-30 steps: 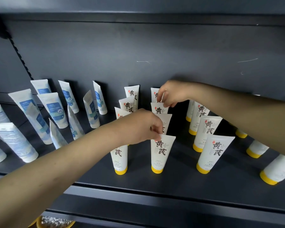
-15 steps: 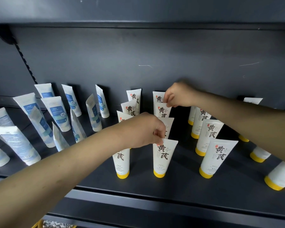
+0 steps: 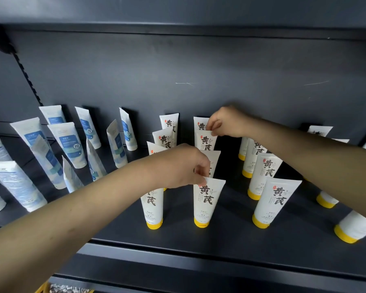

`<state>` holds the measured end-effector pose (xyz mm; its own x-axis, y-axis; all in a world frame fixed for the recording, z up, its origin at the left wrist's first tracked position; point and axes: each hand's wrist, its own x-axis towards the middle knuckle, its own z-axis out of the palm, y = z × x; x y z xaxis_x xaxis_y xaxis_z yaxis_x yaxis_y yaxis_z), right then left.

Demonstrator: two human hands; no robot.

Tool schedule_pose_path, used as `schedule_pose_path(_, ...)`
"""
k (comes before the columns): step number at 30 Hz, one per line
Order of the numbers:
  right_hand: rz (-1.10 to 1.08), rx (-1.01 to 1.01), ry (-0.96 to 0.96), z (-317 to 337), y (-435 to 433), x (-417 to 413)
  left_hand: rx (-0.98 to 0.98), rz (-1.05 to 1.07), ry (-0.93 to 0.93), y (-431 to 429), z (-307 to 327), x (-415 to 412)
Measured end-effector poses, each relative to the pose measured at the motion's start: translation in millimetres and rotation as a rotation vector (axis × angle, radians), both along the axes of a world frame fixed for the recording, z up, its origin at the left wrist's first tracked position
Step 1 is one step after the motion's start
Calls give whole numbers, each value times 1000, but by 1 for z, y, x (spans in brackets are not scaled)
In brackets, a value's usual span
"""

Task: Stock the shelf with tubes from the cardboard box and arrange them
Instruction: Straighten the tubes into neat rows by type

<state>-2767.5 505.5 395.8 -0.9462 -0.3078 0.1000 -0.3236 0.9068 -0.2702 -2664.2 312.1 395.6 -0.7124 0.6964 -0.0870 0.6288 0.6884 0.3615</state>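
Note:
White tubes with yellow caps and black characters stand cap-down in rows on the dark shelf (image 3: 230, 246). My left hand (image 3: 178, 166) pinches the top corner of the front tube (image 3: 206, 201) in the middle row. My right hand (image 3: 226, 122) reaches to the back of the same row and pinches the top edge of the second tube from the back (image 3: 205, 140). Another tube (image 3: 200, 123) stands behind it against the back panel. The cardboard box is not in view.
White tubes with blue labels (image 3: 69, 144) stand and lean on the shelf's left part. More yellow-capped tubes (image 3: 273, 199) fill rows to the right, some tilted at the far right (image 3: 355, 227). A dark shelf board (image 3: 178, 9) hangs overhead. A yellow object (image 3: 43, 287) shows below.
Both hands have stayed on the middle row; my right hand has shifted slightly along the back tubes. The camera view has tilted up a little.

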Motion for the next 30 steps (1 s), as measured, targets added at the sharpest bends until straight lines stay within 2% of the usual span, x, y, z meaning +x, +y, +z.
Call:
schedule_pose_path(6, 5, -19, -29, 9, 1, 5, -32, -29, -7, -4, 2, -1)
schedule_pose_path(10, 50, -58, -13, 24, -4, 11, 58, 9, -44, -21, 9, 0)
schedule_pose_path(14, 137, -148, -51, 39, -22, 20, 150, 86, 11, -64, 19, 0)
schedule_pose_path(18, 255, -147, -137, 38, -58, 32, 296, 175, 25, -108, 17, 5)
schedule_pose_path(21, 308, -170, -210, 29, -85, 35, 310, 212, 43, -126, 8, 7)
schedule_pose_path(24, 328, -166, -226, 25, -102, 35, 323, 206, -59, -131, -1, 9)
schedule_pose_path(30, 285, -8, -148, 14, -117, 33, 393, 170, -210, -126, -20, 9)
